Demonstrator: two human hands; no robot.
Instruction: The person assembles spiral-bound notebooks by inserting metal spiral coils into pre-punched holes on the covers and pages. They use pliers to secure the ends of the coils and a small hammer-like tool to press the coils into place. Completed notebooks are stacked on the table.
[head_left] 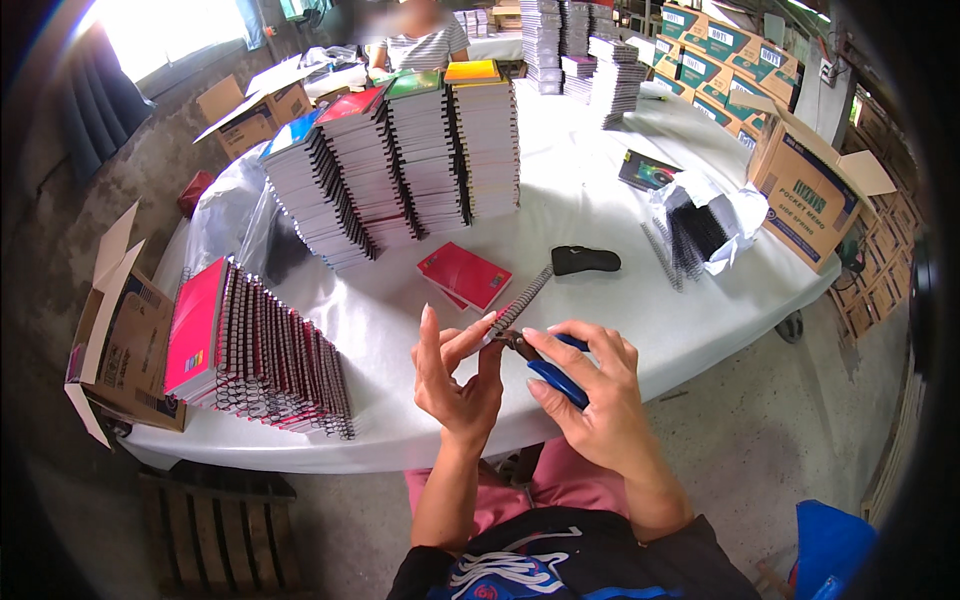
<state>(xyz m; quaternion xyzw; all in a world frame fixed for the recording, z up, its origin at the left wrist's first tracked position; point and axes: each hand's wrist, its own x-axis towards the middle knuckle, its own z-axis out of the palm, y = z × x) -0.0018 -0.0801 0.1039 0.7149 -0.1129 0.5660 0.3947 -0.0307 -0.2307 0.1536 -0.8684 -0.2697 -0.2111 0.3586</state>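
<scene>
My left hand (pixel 460 385) pinches a small spiral-bound notebook (pixel 499 318), its wire coil pointing up and away from me. Most of the notebook is hidden by my fingers. Blue-handled pliers (pixel 558 384) are in my right hand (pixel 598 395), their jaws up against the near end of the coil. Whether the jaws grip the wire is too small to tell. Just beyond my hands, red-covered notebooks (pixel 465 274) lie on the white-covered table (pixel 560 225). A black stapler-like object (pixel 585 261) rests to their right.
Tall stacks of spiral notebooks (pixel 430 150) stand ahead, and a red-covered stack (pixel 250 350) leans at left. Loose coils (pixel 690 235) lie in white wrapping at right. Open cartons (pixel 810 185) flank the table. Across it sits a person in a striped shirt (pixel 428 48).
</scene>
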